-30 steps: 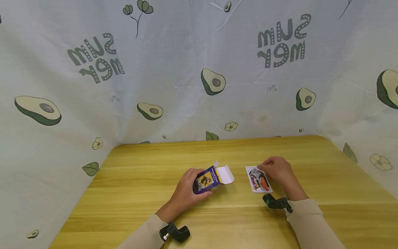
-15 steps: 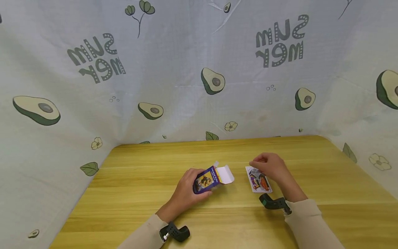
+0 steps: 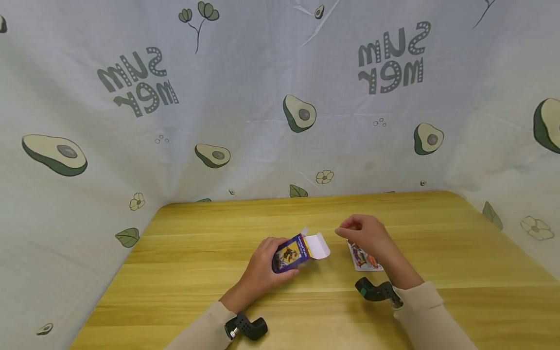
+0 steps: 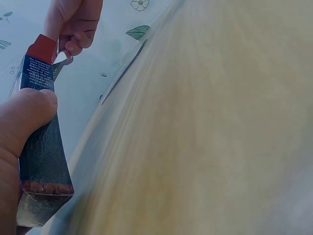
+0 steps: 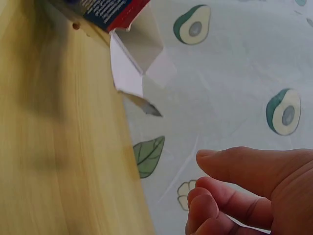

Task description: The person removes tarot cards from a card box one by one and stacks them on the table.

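Note:
My left hand [image 3: 259,270] grips a purple tarot card box [image 3: 290,253], thumb along one side. The box is tilted, its white end flap [image 3: 317,246] folded out toward the right. In the right wrist view the box's open end shows a pale inside [image 5: 141,41]. My right hand [image 3: 366,237] hovers right of the flap, fingers loosely bent, thumb and fingertips apart with nothing between them. Below it a colourful tarot card [image 3: 364,261] lies face up on the table; the hand covers its upper part. Whether other cards lie beneath it, I cannot tell.
The wooden table [image 3: 210,272] extends around both hands. Behind and beside it hangs a pale cloth [image 3: 253,73] printed with avocados and lettering. Black camera mounts [image 3: 246,325] sit on both wrists.
My right hand has lifted off the card and moved left toward the box, now covering the card's upper part. The left hand and box have stayed nearly still.

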A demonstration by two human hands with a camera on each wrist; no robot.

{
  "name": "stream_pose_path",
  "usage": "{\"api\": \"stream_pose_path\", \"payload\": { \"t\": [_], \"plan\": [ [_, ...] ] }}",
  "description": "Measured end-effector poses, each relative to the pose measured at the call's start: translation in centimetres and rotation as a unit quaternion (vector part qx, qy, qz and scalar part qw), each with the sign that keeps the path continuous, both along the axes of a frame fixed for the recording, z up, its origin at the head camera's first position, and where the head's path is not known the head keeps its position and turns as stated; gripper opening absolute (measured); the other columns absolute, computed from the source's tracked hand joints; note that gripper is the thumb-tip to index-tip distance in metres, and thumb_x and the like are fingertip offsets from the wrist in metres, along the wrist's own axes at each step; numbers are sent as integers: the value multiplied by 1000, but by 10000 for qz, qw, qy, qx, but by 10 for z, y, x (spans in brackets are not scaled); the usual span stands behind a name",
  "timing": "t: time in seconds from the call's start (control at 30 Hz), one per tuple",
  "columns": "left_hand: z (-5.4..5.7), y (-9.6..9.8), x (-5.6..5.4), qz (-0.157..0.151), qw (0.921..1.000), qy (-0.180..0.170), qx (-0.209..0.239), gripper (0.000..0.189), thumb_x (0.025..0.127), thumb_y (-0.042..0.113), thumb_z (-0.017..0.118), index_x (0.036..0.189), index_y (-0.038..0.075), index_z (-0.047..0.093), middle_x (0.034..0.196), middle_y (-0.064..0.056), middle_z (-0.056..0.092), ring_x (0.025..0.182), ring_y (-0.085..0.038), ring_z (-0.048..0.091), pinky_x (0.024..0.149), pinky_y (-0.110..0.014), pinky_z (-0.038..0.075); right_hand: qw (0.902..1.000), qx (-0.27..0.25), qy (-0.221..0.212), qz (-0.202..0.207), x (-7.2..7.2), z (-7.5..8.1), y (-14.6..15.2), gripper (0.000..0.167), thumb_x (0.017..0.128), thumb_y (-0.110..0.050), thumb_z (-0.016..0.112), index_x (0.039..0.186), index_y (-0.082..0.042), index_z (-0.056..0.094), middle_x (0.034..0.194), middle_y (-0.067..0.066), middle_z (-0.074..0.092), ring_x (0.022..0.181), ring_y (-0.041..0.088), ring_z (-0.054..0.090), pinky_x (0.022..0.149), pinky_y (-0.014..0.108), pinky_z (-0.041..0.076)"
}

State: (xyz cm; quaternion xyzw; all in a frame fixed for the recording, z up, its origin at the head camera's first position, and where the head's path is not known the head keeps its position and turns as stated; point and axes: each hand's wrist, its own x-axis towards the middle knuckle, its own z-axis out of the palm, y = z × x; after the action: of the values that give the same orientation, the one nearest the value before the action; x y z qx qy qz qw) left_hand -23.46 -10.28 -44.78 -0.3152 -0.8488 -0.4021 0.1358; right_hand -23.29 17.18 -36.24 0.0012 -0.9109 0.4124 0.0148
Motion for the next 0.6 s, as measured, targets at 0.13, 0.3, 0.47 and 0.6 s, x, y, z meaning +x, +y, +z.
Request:
{"api": "stream_pose_path", "payload": {
  "t": [0.13,0.3,0.47,0.6],
  "plan": [
    [1,0,0,-12,10000,34,8,67,76,42,80,131,15,51,115,2,54,100,-8,50,84,-29,48,9999,-119,23,81,3,6,-7,27,89,-27,69,100,-2,64,87,12,64,74,25,59,62,32,50],
    [2,0,-1,6,10000,34,37,67,76,41,81,130,16,52,114,3,54,99,-8,50,83,-28,49,9993,-330,26,147,7,11,-16,27,89,-25,70,101,-2,64,86,11,64,74,27,58,64,37,51],
    [2,0,0,-17,10000,82,51,66,76,41,81,130,16,52,114,3,54,98,-8,50,83,-28,48,9991,-364,91,194,10,14,-23,25,88,-24,71,99,-3,65,83,8,63,69,24,55,62,36,51],
    [2,0,0,-39,9999,132,61,66,76,42,80,131,17,52,113,4,54,96,-9,49,80,-28,47,9987,-364,185,313,11,15,-28,22,87,-22,72,96,-3,66,80,7,63,65,20,53,59,34,50]
  ]
}}
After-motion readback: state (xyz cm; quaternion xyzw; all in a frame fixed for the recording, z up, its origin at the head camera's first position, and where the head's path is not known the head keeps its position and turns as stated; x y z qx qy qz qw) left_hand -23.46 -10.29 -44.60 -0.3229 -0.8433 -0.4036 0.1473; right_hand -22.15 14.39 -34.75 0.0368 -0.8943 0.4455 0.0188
